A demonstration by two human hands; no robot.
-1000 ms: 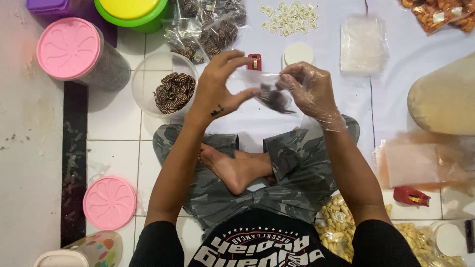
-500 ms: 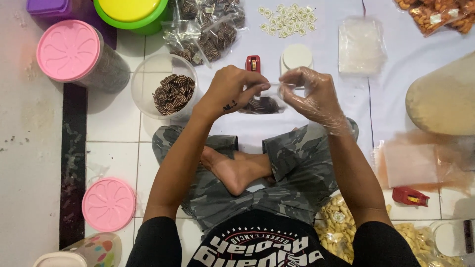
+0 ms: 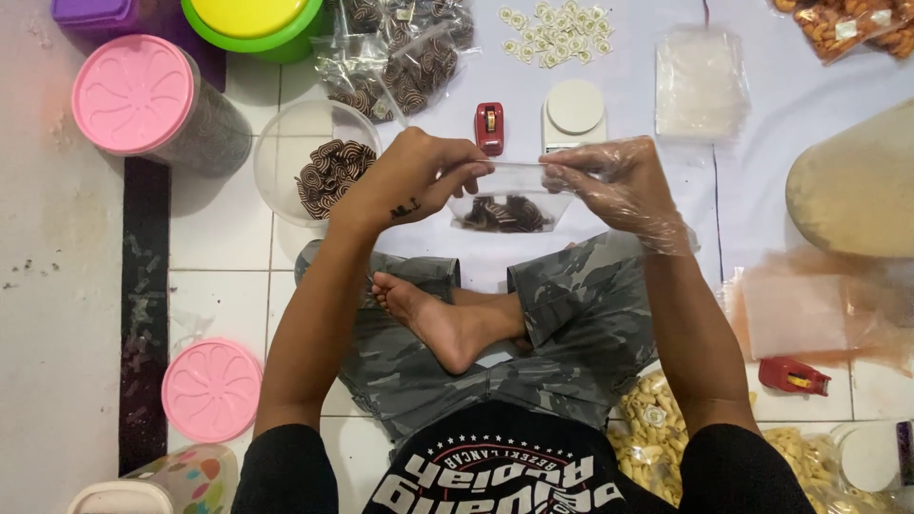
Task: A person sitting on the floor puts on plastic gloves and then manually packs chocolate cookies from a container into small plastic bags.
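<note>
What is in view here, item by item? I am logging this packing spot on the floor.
small bag of snacks: 1, clear with dark swirls, held between both hands
open tub: 1, clear, left of the hands
lidded jar: 1, pink lid, upper left
loose lid: 1, pink, lower left
tape dispensers: 2, red, ahead and lower right
scale: 1, white, ahead
empty bags: 1 stack, clear, upper right
left hand: bare
right hand: clear glove

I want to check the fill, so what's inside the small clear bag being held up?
The small clear bag holds dark brown swirled snacks in its lower half. The left hand and gloved right hand pinch its top corners. Fingers cover those corners, so the seal cannot be seen.
</note>
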